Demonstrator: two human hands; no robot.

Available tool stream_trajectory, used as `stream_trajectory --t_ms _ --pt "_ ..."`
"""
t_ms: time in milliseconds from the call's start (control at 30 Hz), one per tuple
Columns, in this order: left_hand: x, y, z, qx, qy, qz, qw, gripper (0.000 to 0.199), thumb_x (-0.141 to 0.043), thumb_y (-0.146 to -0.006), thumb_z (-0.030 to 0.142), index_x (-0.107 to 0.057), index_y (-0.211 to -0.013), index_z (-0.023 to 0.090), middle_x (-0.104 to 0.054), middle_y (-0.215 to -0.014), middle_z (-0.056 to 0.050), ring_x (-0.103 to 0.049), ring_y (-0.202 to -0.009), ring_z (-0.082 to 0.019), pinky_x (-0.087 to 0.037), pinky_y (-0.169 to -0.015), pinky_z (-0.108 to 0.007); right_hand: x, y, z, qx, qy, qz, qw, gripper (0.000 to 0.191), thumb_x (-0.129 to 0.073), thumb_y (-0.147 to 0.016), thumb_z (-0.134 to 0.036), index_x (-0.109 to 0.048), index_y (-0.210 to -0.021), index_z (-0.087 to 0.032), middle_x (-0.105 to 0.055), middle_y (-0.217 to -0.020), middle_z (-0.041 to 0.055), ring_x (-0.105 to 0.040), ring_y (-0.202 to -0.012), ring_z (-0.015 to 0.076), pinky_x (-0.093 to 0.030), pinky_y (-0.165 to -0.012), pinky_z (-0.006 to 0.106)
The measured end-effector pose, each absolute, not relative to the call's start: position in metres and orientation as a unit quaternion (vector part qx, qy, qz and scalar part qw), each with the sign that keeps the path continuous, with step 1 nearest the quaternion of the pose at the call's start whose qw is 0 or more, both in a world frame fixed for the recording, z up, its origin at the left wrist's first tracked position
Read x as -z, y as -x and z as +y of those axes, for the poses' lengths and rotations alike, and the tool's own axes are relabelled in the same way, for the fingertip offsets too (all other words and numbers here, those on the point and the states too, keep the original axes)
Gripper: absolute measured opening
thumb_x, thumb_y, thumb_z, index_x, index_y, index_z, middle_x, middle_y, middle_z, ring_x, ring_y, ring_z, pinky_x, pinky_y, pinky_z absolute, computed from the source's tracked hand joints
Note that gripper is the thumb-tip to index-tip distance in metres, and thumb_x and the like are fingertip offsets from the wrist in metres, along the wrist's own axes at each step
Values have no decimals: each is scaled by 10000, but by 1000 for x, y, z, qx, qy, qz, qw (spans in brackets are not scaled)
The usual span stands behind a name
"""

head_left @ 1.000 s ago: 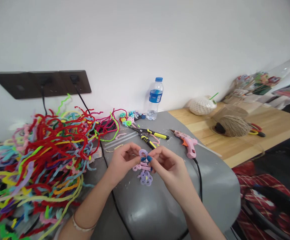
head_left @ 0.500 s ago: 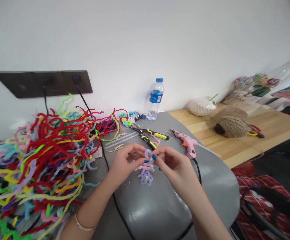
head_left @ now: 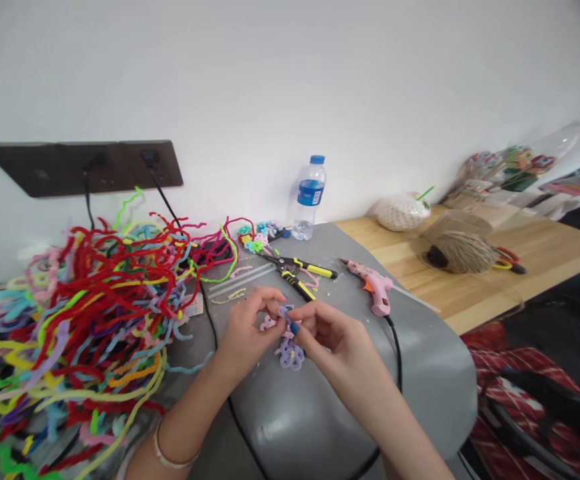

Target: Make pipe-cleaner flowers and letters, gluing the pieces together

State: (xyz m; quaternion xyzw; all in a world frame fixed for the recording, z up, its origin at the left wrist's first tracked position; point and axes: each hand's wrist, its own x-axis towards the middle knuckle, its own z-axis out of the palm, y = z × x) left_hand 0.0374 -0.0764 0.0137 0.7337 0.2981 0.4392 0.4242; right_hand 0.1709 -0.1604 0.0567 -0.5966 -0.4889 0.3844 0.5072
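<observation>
Between my fingertips is a small lilac pipe cleaner piece (head_left: 285, 311), bent up and partly covered by the fingers. My left hand (head_left: 253, 327) pinches it from the left, and my right hand (head_left: 327, 333) pinches it from the right. Just below on the grey table lies a lilac pipe cleaner flower (head_left: 291, 355) with a yellowish centre. Pink pipe cleaner pieces (head_left: 269, 323) show beside it, partly hidden by my hands. Beyond my fingers rest pliers (head_left: 295, 273) with yellow-and-black handles. A pink glue gun (head_left: 374, 283) lies to the right, its cord running toward me.
A big tangled heap of coloured pipe cleaners (head_left: 105, 313) covers the left side. Against the wall stand a water bottle (head_left: 309, 200) and small finished flowers (head_left: 255, 237). On the wooden table (head_left: 530, 243) sit a twine ball (head_left: 465, 253) and a white netted bundle (head_left: 403, 212). A black cord crosses the grey table.
Both hands have drawn closer together and shifted slightly left. The lilac pipe cleaner, a visible loop before, is now more covered by the fingers.
</observation>
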Motion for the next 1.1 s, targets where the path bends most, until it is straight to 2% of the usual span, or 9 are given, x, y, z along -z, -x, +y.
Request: stream_trajectory --t_ms 167,333,500,700,800,900,1100 --pt "-12 -36 -77 -472 -735 298 386 283 -648 -749 89 -616 -992 231 -629 -684 64 -625 -652 -115 -479 -691 -219 -60 -166 -161 -411 585 -481 508 198 -626 -812 -342 -636 -919 -176 -554 -621 -19 -524 -554 132 -425 -535 249" --pt "-7 -35 -78 -493 -716 303 389 257 -694 -770 151 -618 -999 238 -655 -717 51 -639 -702 -132 -492 -732 -239 -58 -161 -162 -417 570 -482 518 198 -617 -836 -322 -614 -970 -175 -505 -636 -39 -479 -553 113 -403 -526 235" --pt "-6 -38 -78 -469 -712 295 431 234 -695 -803 203 -604 -1017 230 -698 -884 0 -663 -783 -147 -522 -766 -257 -54 -164 -158 -387 546 -494 555 229 -623 -853 -306 -564 -1046 -197 -502 -646 -56 -501 -548 112 -429 -532 229" --pt "-13 -42 -75 -403 -705 311 494 65 -594 -877 263 -594 -898 201 -642 -797 -4 -615 -700 -139 -500 -657 -230 -50 -181 -155 -313 584 -507 551 206 -668 -842 -361 -583 -956 -212 -538 -627 -44 -533 -557 130 -449 -549 246" --pt "-17 -41 -75 -373 -686 280 558 250 -497 -946 386 -593 -831 186 -596 -694 7 -551 -606 -125 -440 -575 -218 -49 -186 -157 -303 594 -522 532 170 -667 -850 -362 -594 -901 -217 -572 -641 -26 -543 -568 136 -449 -552 251" --pt "-19 -41 -75 -353 -669 255 602 408 -474 -944 515 -587 -744 177 -526 -602 26 -477 -543 -114 -387 -533 -220 -50 -187 -158 -324 590 -545 500 134 -655 -854 -330 -576 -835 -223 -591 -657 -17 -561 -583 139 -449 -549 248" --pt "-20 -42 -73 -336 -666 252 616 454 -521 -910 557 -562 -668 175 -505 -572 32 -422 -521 -103 -342 -513 -213 -48 -186 -158 -344 581 -548 493 141 -663 -837 -278 -532 -822 -230 -569 -656 -33 -544 -582 131 -441 -545 240"
